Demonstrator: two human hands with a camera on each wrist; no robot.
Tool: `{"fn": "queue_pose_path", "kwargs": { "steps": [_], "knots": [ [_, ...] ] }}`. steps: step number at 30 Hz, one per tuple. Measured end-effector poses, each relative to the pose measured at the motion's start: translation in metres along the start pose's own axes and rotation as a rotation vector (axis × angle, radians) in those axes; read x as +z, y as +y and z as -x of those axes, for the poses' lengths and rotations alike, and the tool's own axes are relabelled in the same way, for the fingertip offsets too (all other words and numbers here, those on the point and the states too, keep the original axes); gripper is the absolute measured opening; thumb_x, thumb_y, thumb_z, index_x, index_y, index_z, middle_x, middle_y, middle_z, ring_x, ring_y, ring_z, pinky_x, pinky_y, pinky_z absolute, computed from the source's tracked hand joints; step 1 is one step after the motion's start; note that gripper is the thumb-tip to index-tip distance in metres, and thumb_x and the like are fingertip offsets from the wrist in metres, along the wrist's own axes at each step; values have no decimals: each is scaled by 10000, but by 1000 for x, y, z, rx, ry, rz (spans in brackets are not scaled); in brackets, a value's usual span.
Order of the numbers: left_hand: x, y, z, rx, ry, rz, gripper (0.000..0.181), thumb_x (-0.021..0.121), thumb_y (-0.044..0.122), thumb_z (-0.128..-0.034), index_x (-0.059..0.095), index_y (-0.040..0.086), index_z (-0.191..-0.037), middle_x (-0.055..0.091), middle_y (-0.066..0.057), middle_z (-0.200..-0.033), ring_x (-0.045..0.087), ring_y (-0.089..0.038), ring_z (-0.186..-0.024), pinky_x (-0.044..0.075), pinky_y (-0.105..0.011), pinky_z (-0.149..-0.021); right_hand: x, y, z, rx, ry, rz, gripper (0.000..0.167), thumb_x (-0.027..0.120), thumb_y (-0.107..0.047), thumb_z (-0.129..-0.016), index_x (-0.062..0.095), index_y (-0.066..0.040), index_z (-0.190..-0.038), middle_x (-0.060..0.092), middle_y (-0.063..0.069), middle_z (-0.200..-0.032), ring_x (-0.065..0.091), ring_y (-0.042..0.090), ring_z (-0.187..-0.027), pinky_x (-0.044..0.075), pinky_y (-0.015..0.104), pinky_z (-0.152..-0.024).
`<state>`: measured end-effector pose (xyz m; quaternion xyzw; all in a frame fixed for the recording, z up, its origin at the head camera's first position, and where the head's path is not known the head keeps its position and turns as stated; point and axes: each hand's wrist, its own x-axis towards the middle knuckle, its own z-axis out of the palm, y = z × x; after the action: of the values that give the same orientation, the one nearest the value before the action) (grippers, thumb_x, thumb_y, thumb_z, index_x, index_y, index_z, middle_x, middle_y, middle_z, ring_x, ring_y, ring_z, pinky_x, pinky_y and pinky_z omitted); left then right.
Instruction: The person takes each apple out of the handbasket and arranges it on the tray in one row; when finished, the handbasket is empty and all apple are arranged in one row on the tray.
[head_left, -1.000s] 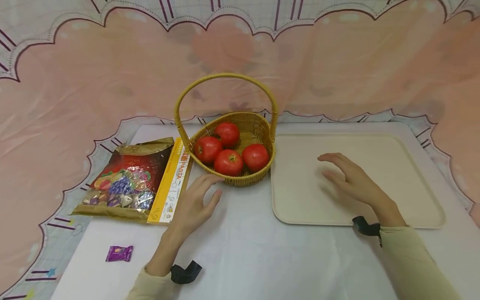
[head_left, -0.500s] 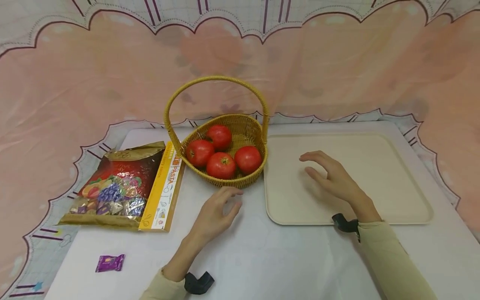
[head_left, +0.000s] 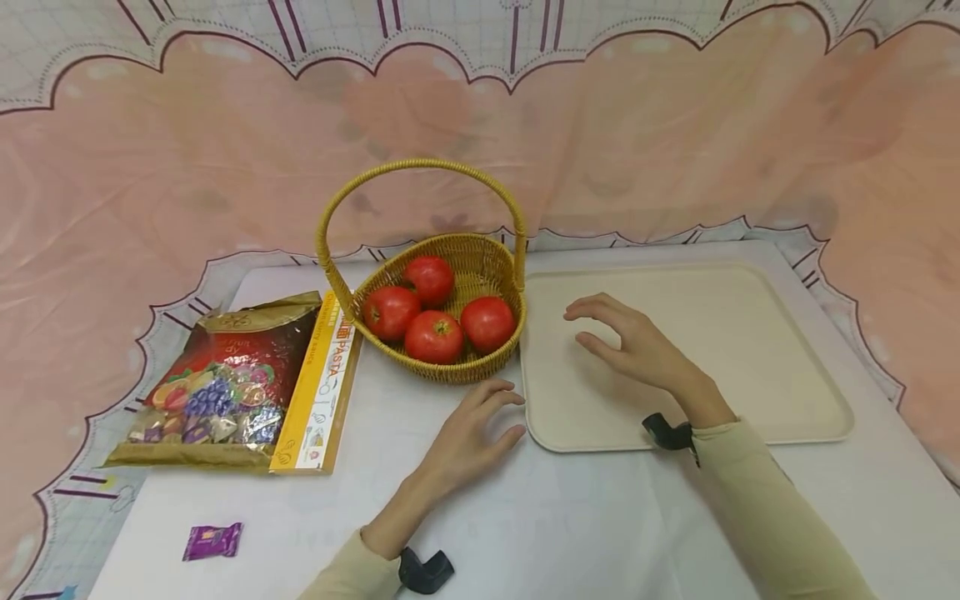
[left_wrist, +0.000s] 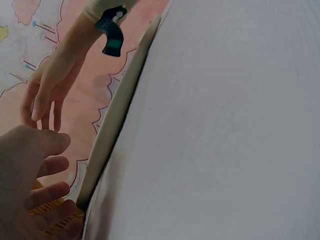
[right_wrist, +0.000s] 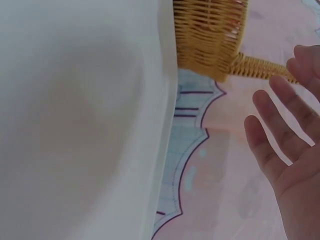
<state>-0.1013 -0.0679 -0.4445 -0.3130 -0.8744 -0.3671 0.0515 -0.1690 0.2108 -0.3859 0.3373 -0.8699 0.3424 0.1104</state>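
Note:
In the head view a yellow wicker basket [head_left: 468,371] with a tall hooped handle stands at the middle back, holding several red apples [head_left: 433,337]. My left hand [head_left: 468,437] hovers in front of the basket, near the left edge of a cream tray [head_left: 780,358], its fingers loosely bent around nothing. Over the tray's left half hangs my right hand [head_left: 633,342], fingers relaxed and holding nothing. The right wrist view shows the right hand [right_wrist: 295,130] with its fingers spread apart. Thumb and fingers of the left hand [left_wrist: 35,175] stand apart in the left wrist view.
Left of the basket lies a yellow-and-white pasta box [head_left: 318,408], with a red and gold candy bag [head_left: 225,383] beside it. A small purple wrapped candy [head_left: 213,542] lies at the front left on the white tablecloth [head_left: 555,533]. A pink patterned curtain [head_left: 637,150] hangs behind.
My left hand has moved right, from beside the pasta box to near the tray's edge. The right hand has shifted left over the tray. The head view has turned slightly right.

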Motion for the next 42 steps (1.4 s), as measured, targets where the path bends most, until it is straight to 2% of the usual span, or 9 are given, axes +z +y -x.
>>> {"fn": "queue_pose_path", "kwargs": {
  "steps": [5, 13, 19, 26, 31, 37, 42],
  "knots": [
    [7, 1, -4, 48, -25, -14, 303, 720, 244, -833, 633, 174, -1114, 535, -28, -1278, 460, -159, -1243, 398, -354, -1062, 1, -4, -10, -30, -25, -4, 319, 656, -128, -883, 590, -172, -1192, 568, -22, -1239, 522, 147, -1193, 433, 357, -1007],
    [18, 4, -10, 108, -43, -82, 264, 702, 260, -846, 630, 191, -1091, 533, -18, -1285, 478, -155, -1223, 424, -332, -1032, 5, -8, -27, -61, -92, 2, 283, 626, -200, -912, 590, -185, -1193, 562, -37, -1233, 521, 130, -1182, 439, 363, -1007],
    [23, 5, -11, 198, -44, -87, 211, 687, 243, -856, 640, 197, -1057, 559, -2, -1249, 487, -140, -1222, 436, -329, -1016, 10, -12, -40, -92, -136, 0, 276, 631, -180, -906, 597, -155, -1179, 566, -31, -1212, 526, 130, -1168, 442, 352, -999],
    [25, 1, -7, 300, -25, -77, 128, 677, 214, -869, 664, 187, -994, 575, 16, -1173, 510, -134, -1167, 433, -262, -1007, 19, -19, -59, -136, -191, 16, 272, 637, -154, -900, 611, -129, -1169, 564, -24, -1208, 521, 145, -1179, 435, 358, -1019],
    [28, -1, -6, 328, -45, -53, 123, 672, 233, -877, 663, 194, -993, 567, 27, -1164, 489, -119, -1177, 425, -236, -1009, 23, -22, -73, -165, -237, 35, 254, 625, -168, -909, 610, -119, -1158, 559, -4, -1217, 520, 157, -1173, 448, 346, -1001],
    [29, -4, -6, 354, -48, -65, 107, 670, 244, -877, 668, 195, -973, 569, 21, -1160, 489, -123, -1178, 414, -229, -1017, 30, -23, -87, -213, -275, 59, 266, 640, -195, -901, 607, -113, -1152, 553, 13, -1203, 510, 177, -1168, 466, 339, -965],
    [30, -5, -6, 354, -47, -77, 95, 666, 250, -879, 670, 204, -963, 574, 24, -1153, 487, -124, -1181, 403, -240, -1030, 36, -25, -103, -210, -350, 98, 299, 649, -224, -894, 601, -122, -1170, 531, 50, -1243, 495, 217, -1189, 436, 379, -1019]
  ]
}}
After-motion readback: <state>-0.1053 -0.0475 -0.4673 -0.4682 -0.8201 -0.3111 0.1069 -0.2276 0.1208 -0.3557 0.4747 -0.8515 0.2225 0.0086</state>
